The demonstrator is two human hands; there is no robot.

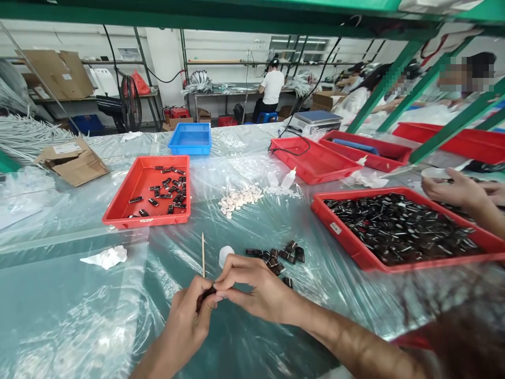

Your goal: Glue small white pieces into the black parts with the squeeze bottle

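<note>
Between the fingers of my left hand (pixel 187 321) is a small dark glossy piece (pixel 205 293). My right hand (pixel 256 289) pinches at the far end of that same piece, its fingertips touching those of my left hand. Whether something smaller sits in the right pinch is hidden. A thin pointed wooden stick (pixel 203 255) rises just beyond my left hand; I cannot tell if it is held or lies on the table. Past my right fingers lies a round white disc (pixel 226 256). Several loose dark pieces (pixel 276 259) are heaped beside my right hand.
Small white bits (pixel 240 199) are piled mid-table near a white dropper bottle (pixel 289 179). A red tray (pixel 112 210) holds some dark pieces; a fuller red tray (pixel 379 266) is at right, near a co-worker's hand (pixel 453 189). A blue tray (pixel 190 150) and crumpled tissue (pixel 112 257) lie around.
</note>
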